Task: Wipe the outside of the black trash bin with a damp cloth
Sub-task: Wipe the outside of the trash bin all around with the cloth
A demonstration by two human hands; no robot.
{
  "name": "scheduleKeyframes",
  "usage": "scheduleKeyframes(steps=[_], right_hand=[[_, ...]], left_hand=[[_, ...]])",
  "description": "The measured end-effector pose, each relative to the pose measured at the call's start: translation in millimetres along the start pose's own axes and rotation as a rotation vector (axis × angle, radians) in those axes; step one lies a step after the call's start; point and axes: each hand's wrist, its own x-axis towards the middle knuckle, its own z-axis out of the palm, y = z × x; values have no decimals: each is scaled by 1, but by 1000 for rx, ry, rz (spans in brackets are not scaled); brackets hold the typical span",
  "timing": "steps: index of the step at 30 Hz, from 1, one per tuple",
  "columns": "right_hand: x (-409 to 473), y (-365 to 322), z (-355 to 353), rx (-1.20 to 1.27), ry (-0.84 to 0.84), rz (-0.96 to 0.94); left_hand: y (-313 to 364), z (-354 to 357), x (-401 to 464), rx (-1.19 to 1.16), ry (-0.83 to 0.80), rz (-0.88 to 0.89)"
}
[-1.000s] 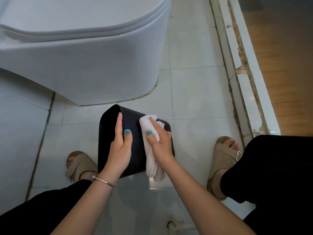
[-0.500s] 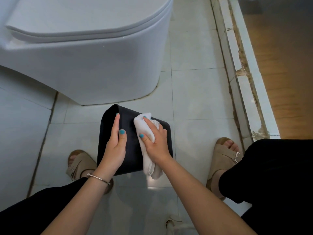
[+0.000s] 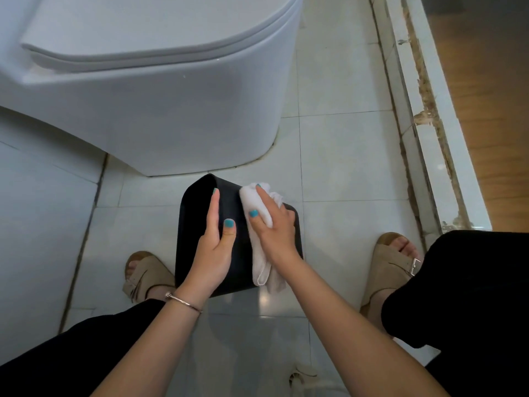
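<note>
On the tiled floor (image 3: 343,156) just in front of the toilet base (image 3: 171,110), the black trash bin (image 3: 243,270) lies tipped, its open mouth turned to the left and one broad outer wall facing up between the person's feet. This attitude appears chosen to present that wall to the cloth.

The left hand (image 3: 213,250) lies flat, fingers straight and thumb spread, pressing on the bin near its mouth edge; it grips nothing and seems to serve only to steady the bin against sliding. The right hand (image 3: 273,224) presses the white cloth (image 3: 259,247) onto the upper wall, fingers over the bunched upper end and thumb hooked across it, so the cloth is held. The loose tail of the cloth hangs past the bin's near edge.

Surroundings: a sandal (image 3: 146,275) sits just beside the bin on the left, a second sandal (image 3: 396,262) well apart on the right. A raised sill (image 3: 415,110) runs along the right, with wooden flooring beyond.

Obstructions: the toilet base stands close behind the bin and would likely limit forward strokes. The underside wall rests on the floor and cannot be reached without turning the bin.
</note>
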Motion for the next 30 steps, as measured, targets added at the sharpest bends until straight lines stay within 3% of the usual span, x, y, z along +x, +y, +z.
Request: scheduleKeyframes(steps=[4, 10, 19, 22, 30], right_hand=[[-6, -28, 11, 58, -50, -110], [-5, -17, 1, 79, -17, -124], [19, 48, -24, 82, 162, 273], [20, 43, -18, 44, 164, 316], [-8, -23, 1, 50, -37, -31]], left_hand=[[8, 2, 0, -1, -42, 23], [9, 4, -3, 70, -63, 42], [-1, 9, 1, 127, -32, 83], [-3, 3, 1, 142, -11, 71], [-1, 2, 3, 146, -52, 52]])
